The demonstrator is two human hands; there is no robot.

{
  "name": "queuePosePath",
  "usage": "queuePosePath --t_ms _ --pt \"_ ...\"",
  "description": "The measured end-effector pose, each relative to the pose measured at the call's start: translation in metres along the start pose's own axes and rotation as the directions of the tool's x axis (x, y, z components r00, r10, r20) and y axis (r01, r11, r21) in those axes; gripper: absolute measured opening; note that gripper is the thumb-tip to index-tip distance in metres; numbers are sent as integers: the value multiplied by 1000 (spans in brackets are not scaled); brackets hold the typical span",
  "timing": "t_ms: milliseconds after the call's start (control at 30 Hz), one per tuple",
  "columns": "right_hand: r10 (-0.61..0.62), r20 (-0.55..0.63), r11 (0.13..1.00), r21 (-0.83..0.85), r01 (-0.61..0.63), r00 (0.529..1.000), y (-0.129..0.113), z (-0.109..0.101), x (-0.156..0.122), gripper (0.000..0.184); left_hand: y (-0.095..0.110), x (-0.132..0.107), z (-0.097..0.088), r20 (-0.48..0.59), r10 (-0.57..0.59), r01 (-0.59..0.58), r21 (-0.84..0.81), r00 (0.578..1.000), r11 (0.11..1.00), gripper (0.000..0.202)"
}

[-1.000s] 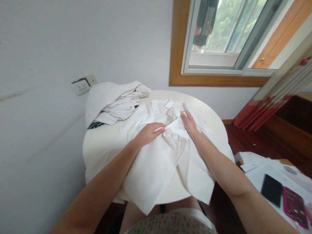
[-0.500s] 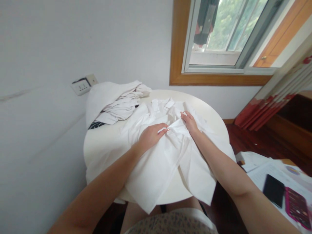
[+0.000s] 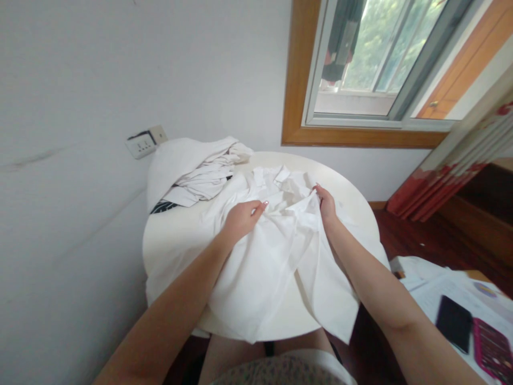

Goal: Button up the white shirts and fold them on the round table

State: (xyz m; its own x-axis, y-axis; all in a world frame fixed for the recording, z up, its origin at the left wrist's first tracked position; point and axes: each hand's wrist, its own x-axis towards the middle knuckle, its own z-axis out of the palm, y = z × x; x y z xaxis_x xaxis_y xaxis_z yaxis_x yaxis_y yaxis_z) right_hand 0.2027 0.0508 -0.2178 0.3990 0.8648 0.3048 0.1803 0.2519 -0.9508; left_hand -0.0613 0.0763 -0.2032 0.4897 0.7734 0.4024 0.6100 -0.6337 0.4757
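Observation:
A white shirt lies spread over a round white table, its hem hanging off the near edge. My left hand rests on the shirt's middle, fingers curled and pinching the cloth. My right hand grips a fold of the same shirt a little further right, fingers closed round the fabric. The shirt's collar is bunched just beyond both hands.
A pile of white garments with a dark striped piece sits at the table's back left, by a wall socket. A window is behind. At the lower right lie papers, a black phone and a pink phone.
My right hand has shifted right and turned, pulling the fold of shirt with it. My left hand has drawn back slightly. The fabric between them is more bunched.

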Motion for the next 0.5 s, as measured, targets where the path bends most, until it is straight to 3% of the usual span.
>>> queuePosePath --t_ms 67,133,200,233,267,300,333,400,467,500 --pt "106 65 990 88 -112 992 -8 -6 -4 55 -7 5 -17 -208 -88 69 -95 974 993 43" --pt "232 316 964 55 -262 920 -17 -8 -12 54 -14 11 -32 -376 -205 116 -248 903 962 42" --pt "322 595 940 -111 -321 736 -24 -5 -23 51 -22 15 -40 -457 -331 124 -426 825 896 38" --pt "346 685 935 -195 -296 641 -28 -2 -28 49 -25 17 -41 -447 -395 124 -523 803 843 33" --pt "355 739 934 -258 -246 573 -31 2 -30 45 -28 18 -39 -395 -455 137 -616 798 775 27" --pt "349 765 937 -295 -187 541 -34 6 -30 42 -30 18 -35 -302 -502 172 -696 811 697 23" --pt "336 778 940 -313 -135 530 -37 9 -27 38 -31 18 -29 -178 -528 230 -754 830 616 26" --pt "312 772 943 -324 -79 554 -40 16 -11 33 -31 15 -15 82 -502 371 -776 861 509 44" --pt "317 706 932 -357 -69 633 -37 20 14 29 -29 10 -2 270 -392 452 -731 880 511 52" --pt "320 634 917 -394 -62 704 -34 23 29 25 -27 8 3 341 -321 467 -703 883 536 50"
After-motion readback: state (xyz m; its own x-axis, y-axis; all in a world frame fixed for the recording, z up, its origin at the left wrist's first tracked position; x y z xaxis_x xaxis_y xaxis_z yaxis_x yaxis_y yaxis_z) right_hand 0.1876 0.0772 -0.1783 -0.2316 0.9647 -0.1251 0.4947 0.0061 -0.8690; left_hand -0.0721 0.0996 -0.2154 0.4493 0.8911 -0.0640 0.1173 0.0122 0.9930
